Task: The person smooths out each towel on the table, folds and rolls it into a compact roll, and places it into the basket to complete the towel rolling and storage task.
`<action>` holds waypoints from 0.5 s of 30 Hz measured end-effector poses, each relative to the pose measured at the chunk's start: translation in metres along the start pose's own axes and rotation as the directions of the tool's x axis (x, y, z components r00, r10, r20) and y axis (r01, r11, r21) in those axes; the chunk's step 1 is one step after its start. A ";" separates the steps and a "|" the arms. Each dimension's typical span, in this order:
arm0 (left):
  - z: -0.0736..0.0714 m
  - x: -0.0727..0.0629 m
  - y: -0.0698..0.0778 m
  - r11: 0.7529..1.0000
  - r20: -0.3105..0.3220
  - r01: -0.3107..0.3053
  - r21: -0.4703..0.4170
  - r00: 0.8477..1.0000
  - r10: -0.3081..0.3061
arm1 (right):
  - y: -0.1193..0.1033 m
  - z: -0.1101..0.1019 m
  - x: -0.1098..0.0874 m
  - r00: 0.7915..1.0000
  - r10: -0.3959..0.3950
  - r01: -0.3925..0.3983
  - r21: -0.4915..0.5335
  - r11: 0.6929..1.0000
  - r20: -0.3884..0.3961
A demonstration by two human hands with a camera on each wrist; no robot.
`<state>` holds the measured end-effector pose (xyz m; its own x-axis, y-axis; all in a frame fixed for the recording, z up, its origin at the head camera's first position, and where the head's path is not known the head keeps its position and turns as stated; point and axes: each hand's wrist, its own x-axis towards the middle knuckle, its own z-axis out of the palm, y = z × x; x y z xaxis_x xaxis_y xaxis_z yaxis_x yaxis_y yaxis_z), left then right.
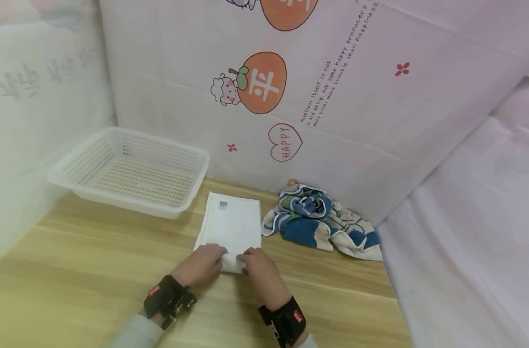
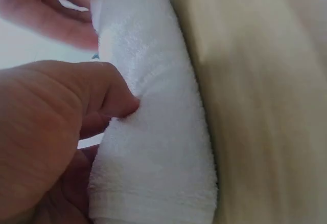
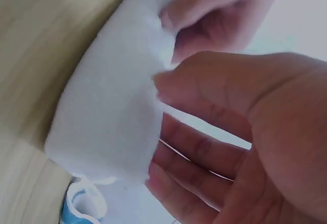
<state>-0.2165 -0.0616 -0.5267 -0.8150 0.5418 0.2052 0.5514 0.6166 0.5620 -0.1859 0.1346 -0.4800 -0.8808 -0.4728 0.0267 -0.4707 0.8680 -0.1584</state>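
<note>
A white terry towel (image 1: pixel 234 220), folded into a flat rectangle with a small grey tag at its far left corner, lies on the table. Its near end is turned up into a thick fold. My left hand (image 1: pixel 202 265) pinches the left part of that fold, and in the left wrist view its thumb presses into the pile of the towel (image 2: pixel 158 132). At the right part, my right hand (image 1: pixel 263 276) grips the same fold. The right wrist view shows the thumb in front of the towel (image 3: pixel 107 96) and the fingers behind it.
A white perforated plastic basket (image 1: pixel 170 212) stands at the back left. To the right of the towel lies a crumpled blue, green and cream patterned cloth (image 1: pixel 308 232). Printed white sheeting (image 1: pixel 356 111) hangs behind the wood-grain table (image 1: pixel 95 270) and at both sides.
</note>
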 end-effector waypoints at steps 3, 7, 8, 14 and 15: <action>-0.006 0.004 -0.002 0.999 0.037 0.031 -0.012 0.999 -0.030 | -0.007 0.005 0.003 1.000 0.004 -0.003 -0.093 0.996 0.011; -0.013 0.006 -0.001 0.999 0.032 0.023 -0.023 0.999 -0.022 | -0.002 0.022 0.013 1.000 0.001 -0.002 -0.134 0.991 -0.010; -0.014 0.005 -0.001 1.000 0.021 0.014 -0.019 1.000 -0.014 | 0.001 0.025 0.016 1.000 -0.004 0.001 -0.129 0.992 -0.021; -0.016 -0.006 0.005 0.998 0.026 -0.009 0.057 1.000 0.008 | 0.014 0.026 0.018 0.999 -0.002 0.002 -0.009 1.000 0.033; -0.015 -0.008 0.005 0.998 0.039 -0.013 0.060 0.999 0.010 | 0.014 0.026 0.017 0.999 -0.002 0.001 0.014 1.000 0.054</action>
<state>-0.2098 -0.0715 -0.5129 -0.8017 0.5702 0.1793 0.5713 0.6429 0.5101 -0.2062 0.1352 -0.5072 -0.8759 -0.4817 -0.0267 -0.4706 0.8653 -0.1723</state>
